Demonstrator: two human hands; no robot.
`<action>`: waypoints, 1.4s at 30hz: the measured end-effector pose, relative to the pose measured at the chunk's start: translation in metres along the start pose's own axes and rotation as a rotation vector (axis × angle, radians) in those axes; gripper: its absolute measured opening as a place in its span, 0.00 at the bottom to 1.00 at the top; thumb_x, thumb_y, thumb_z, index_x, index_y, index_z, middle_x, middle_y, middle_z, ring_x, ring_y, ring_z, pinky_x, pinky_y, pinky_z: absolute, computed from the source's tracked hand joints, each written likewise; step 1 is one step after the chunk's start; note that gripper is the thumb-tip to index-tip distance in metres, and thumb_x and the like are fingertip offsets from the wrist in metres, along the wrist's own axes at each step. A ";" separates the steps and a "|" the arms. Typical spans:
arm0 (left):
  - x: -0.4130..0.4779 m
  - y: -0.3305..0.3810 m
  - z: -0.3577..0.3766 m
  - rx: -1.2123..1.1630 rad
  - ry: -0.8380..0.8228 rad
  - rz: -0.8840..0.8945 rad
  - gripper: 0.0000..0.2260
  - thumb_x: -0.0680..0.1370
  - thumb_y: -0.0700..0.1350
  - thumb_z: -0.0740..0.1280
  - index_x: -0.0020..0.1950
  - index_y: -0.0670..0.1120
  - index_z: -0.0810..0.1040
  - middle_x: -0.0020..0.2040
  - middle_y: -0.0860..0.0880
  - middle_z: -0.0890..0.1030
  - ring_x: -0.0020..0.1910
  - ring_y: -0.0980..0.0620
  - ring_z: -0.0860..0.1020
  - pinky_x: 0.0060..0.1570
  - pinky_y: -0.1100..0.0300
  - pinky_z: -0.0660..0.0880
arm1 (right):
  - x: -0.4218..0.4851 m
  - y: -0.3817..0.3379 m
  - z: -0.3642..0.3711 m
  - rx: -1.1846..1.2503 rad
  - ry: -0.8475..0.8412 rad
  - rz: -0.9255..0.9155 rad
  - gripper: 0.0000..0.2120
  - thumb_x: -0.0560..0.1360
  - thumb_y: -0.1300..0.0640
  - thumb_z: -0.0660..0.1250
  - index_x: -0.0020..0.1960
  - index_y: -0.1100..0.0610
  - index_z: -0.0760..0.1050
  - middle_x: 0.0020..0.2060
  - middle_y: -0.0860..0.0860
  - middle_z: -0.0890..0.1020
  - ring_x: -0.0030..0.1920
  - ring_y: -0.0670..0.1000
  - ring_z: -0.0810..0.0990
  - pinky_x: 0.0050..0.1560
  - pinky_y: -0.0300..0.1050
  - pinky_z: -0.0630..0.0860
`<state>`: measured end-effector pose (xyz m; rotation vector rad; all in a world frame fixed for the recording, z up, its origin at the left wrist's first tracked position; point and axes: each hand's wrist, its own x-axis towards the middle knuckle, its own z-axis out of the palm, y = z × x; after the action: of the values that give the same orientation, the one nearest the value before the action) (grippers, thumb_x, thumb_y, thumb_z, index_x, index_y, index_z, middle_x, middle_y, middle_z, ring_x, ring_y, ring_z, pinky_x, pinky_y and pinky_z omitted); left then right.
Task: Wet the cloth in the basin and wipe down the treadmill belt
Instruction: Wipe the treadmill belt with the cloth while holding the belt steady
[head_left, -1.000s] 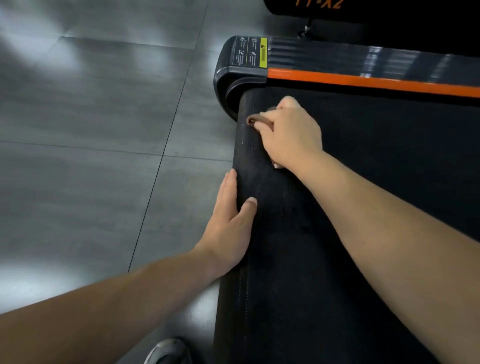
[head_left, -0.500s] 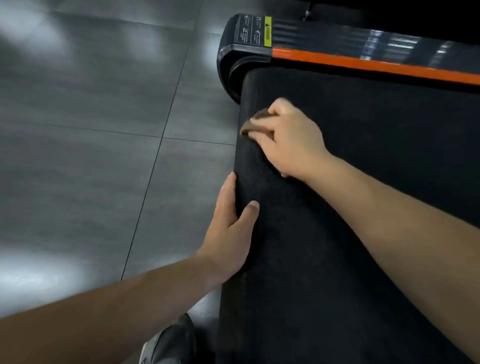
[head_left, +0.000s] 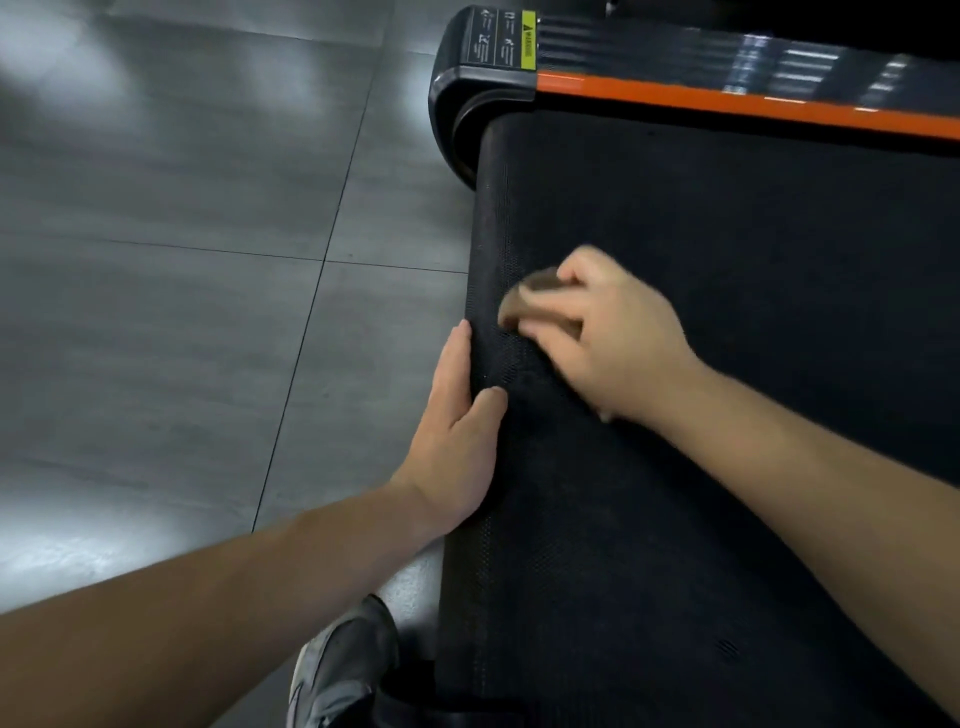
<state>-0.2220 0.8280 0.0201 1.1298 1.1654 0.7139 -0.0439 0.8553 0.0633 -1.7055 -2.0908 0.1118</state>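
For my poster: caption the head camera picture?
Right hand wipes the treadmill belt with a brown cloth; left hand rests on its edge.

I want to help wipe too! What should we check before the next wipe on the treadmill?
1. Cloth gripped: ok, the right hand curls its fingers over it.
2. Cloth on the belt: ok, near its left edge, though blurred.
3. Left hand out of the way: not ok, it rests on the belt's edge right beside the cloth.
4. Cloth wet enough: cannot tell.
5. Basin nearby: cannot tell, none in view.
6. Shoe off the belt: ok, it stands on the floor.
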 end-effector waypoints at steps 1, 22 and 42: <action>-0.001 0.000 0.001 0.006 -0.002 0.005 0.38 0.73 0.53 0.59 0.83 0.56 0.52 0.81 0.60 0.57 0.79 0.63 0.55 0.80 0.54 0.53 | -0.018 -0.004 -0.004 0.018 -0.027 -0.055 0.16 0.77 0.44 0.66 0.61 0.48 0.82 0.49 0.46 0.74 0.43 0.46 0.73 0.44 0.45 0.76; -0.027 -0.006 -0.001 0.054 -0.035 0.013 0.33 0.78 0.58 0.57 0.82 0.61 0.51 0.81 0.65 0.55 0.79 0.66 0.53 0.80 0.54 0.51 | -0.023 0.015 -0.011 -0.128 0.074 0.260 0.15 0.80 0.45 0.64 0.62 0.48 0.81 0.51 0.47 0.73 0.49 0.51 0.77 0.44 0.48 0.76; -0.055 -0.032 -0.017 -0.282 -0.061 -0.073 0.34 0.73 0.61 0.63 0.80 0.56 0.64 0.75 0.53 0.73 0.75 0.53 0.69 0.78 0.48 0.59 | -0.103 -0.057 -0.018 0.131 -0.220 -0.291 0.14 0.77 0.52 0.68 0.60 0.53 0.82 0.49 0.53 0.77 0.44 0.55 0.77 0.41 0.51 0.77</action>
<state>-0.2570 0.7738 0.0081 0.8620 1.0132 0.7558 -0.0745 0.7405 0.0696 -1.3491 -2.4092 0.3518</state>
